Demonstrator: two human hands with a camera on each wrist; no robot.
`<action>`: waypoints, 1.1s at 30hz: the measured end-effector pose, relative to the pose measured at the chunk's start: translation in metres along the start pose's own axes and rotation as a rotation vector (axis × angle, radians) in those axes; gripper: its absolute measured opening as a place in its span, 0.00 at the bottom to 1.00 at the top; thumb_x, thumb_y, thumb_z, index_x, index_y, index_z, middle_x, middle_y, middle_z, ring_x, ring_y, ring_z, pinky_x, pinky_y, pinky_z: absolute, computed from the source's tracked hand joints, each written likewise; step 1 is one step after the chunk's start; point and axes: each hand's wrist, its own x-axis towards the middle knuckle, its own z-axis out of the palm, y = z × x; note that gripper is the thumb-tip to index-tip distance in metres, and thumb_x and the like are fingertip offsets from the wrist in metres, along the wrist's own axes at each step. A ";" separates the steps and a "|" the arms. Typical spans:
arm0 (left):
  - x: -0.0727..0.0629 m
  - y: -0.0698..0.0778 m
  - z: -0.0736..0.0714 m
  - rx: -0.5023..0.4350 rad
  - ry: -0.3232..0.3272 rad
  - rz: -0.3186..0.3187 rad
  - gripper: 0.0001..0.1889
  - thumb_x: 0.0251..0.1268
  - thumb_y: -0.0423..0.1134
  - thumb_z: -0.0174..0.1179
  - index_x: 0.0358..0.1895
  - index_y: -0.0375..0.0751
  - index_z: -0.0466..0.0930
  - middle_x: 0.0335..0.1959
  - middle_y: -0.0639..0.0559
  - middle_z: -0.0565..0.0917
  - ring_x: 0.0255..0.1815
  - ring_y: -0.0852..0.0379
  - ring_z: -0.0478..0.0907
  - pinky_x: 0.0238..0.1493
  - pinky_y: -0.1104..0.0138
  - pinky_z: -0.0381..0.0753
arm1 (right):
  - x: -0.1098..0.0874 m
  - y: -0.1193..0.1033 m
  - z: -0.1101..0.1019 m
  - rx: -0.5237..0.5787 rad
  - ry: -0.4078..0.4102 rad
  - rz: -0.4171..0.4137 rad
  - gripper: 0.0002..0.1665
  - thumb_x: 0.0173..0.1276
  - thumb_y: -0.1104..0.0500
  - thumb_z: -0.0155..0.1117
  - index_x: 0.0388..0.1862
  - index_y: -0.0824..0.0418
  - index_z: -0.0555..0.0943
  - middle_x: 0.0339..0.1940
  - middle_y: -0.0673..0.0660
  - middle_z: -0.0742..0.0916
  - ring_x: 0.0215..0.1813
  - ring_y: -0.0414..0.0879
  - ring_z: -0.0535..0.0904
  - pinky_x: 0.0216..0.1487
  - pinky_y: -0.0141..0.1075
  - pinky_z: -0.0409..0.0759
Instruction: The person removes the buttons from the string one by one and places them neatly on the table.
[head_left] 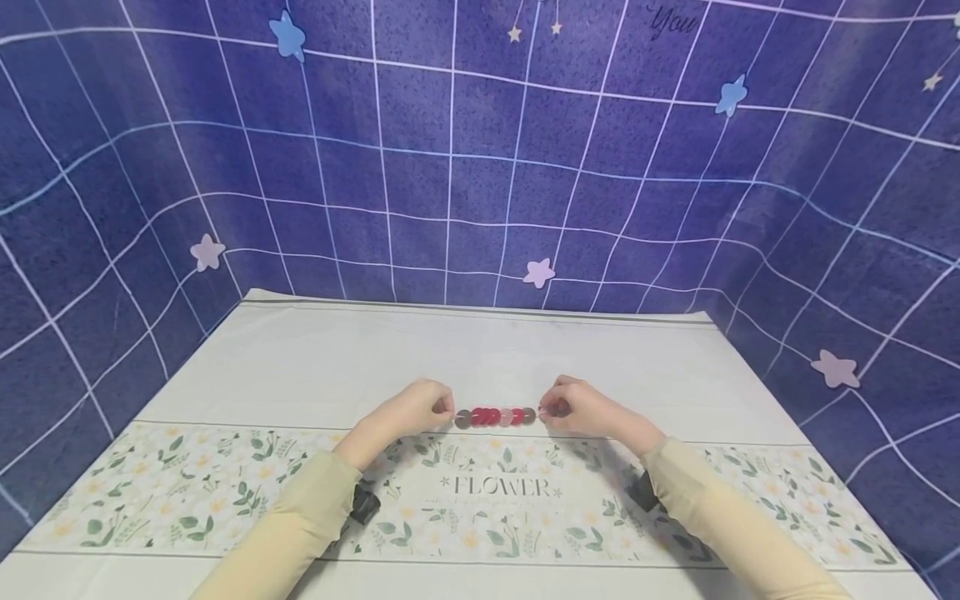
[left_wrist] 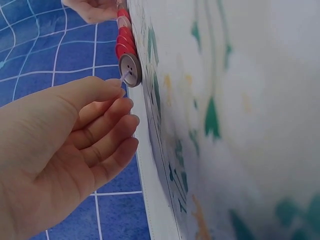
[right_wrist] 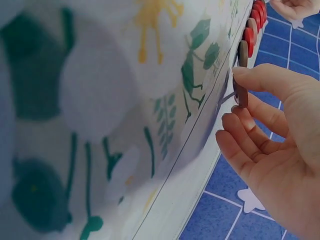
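A row of strung buttons (head_left: pixel 491 417), red, pink and brown, stretches between the two hands just above the table. My left hand (head_left: pixel 423 406) pinches the pale string (left_wrist: pixel 124 76) between thumb and forefinger, right beside a brown four-hole button (left_wrist: pixel 131 70) at that end. At the other end, the thumb and forefinger of my right hand (head_left: pixel 576 407) pinch a brown button (right_wrist: pixel 241 94), seen edge-on in the right wrist view. A short string end pokes out beside it. One more brown button (right_wrist: pixel 243 53) and then red ones follow along the string.
Under the hands lies a white tablecloth (head_left: pixel 360 350) with a flower-print band (head_left: pixel 225 492) and the word FLOWER. A blue grid-patterned curtain (head_left: pixel 480 183) with stars closes off the back and sides. Dark wrist devices (head_left: pixel 365 503) sit at both cuffs.
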 end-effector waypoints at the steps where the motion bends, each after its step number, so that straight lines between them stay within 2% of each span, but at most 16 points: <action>1: 0.000 0.000 0.000 0.000 0.001 -0.001 0.04 0.57 0.35 0.62 0.26 0.46 0.79 0.28 0.56 0.82 0.33 0.61 0.77 0.43 0.62 0.80 | 0.000 0.000 0.000 -0.002 0.001 -0.001 0.10 0.57 0.60 0.66 0.37 0.61 0.83 0.30 0.52 0.79 0.33 0.40 0.76 0.38 0.29 0.78; 10: -0.001 0.002 -0.001 -0.004 0.014 -0.013 0.04 0.56 0.35 0.63 0.26 0.46 0.79 0.28 0.55 0.82 0.33 0.60 0.78 0.43 0.62 0.80 | -0.002 0.004 0.000 -0.017 0.017 -0.006 0.10 0.55 0.60 0.67 0.37 0.61 0.83 0.30 0.51 0.79 0.32 0.38 0.74 0.37 0.28 0.77; 24: 0.000 0.001 0.000 -0.025 0.007 -0.010 0.04 0.56 0.35 0.63 0.27 0.46 0.79 0.28 0.55 0.82 0.33 0.60 0.78 0.44 0.62 0.80 | -0.007 0.006 -0.002 -0.031 -0.006 0.009 0.10 0.56 0.61 0.66 0.37 0.61 0.83 0.30 0.50 0.80 0.32 0.38 0.75 0.37 0.28 0.77; 33: 0.001 -0.004 0.002 -0.017 0.007 0.027 0.04 0.57 0.36 0.62 0.27 0.46 0.78 0.25 0.58 0.80 0.29 0.63 0.74 0.39 0.65 0.78 | -0.010 0.005 -0.006 -0.002 0.018 -0.018 0.10 0.56 0.63 0.66 0.37 0.64 0.83 0.30 0.55 0.81 0.32 0.45 0.77 0.36 0.32 0.79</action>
